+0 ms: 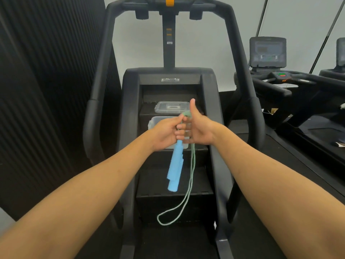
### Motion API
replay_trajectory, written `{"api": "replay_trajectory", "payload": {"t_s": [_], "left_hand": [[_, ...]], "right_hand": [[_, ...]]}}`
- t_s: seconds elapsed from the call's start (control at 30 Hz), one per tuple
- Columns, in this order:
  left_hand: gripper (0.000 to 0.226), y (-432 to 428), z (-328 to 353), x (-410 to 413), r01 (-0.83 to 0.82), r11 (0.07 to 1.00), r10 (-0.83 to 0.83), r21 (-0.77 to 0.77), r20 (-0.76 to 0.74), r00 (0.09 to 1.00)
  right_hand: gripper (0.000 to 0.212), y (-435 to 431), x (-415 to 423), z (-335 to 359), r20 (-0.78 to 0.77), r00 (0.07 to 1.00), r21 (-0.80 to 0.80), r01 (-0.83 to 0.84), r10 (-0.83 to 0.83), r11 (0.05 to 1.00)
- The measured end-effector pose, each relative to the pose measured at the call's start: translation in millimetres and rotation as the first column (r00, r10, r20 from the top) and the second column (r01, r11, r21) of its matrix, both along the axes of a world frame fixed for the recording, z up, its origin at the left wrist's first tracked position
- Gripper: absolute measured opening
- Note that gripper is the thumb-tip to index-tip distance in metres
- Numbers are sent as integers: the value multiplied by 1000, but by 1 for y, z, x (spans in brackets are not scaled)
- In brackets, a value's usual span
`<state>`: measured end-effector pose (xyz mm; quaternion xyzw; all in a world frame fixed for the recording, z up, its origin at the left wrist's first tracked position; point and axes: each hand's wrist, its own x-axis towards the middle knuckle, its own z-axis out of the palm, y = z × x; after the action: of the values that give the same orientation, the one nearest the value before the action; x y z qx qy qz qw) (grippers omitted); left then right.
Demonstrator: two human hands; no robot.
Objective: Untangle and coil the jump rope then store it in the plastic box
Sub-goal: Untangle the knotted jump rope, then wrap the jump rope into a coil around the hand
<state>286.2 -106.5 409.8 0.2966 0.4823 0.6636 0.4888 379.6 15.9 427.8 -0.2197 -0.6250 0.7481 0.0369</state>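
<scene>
My left hand grips the two light blue handles of the jump rope near their tops; they hang down side by side. My right hand, thumb raised, holds the pale green rope where it bunches between both hands. A long loop of rope hangs down to the lower steps. Behind my hands a clear plastic box stands open on a step, mostly hidden. Its clear lid lies on the step above.
I stand before a black stair-climber machine with tall side rails. A dark ribbed wall is on the left. Treadmills stand to the right.
</scene>
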Motion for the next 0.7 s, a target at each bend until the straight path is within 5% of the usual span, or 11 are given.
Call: {"api": "replay_trajectory", "payload": {"t_s": [0.07,0.23,0.37,0.6,0.7], "left_hand": [[26,3,-1,-5,-124,992,121,36,76,990],[21,7,-10,-14,-258,966,246,16,246,938],[21,6,-22,-14,-368,929,368,-43,4,930],[80,-10,-34,-3,103,963,-119,-247,-52,991],[80,-14,-41,-3,188,946,-219,-262,-96,971]], "right_hand": [[94,-8,2,-15,74,979,55,-195,191,979],[48,-17,6,-31,113,945,129,-321,308,938],[29,-15,4,-36,179,956,114,-257,234,960],[21,-9,-7,-29,51,989,-71,141,-138,987],[31,-7,-8,-31,77,974,-49,217,-213,975]]}}
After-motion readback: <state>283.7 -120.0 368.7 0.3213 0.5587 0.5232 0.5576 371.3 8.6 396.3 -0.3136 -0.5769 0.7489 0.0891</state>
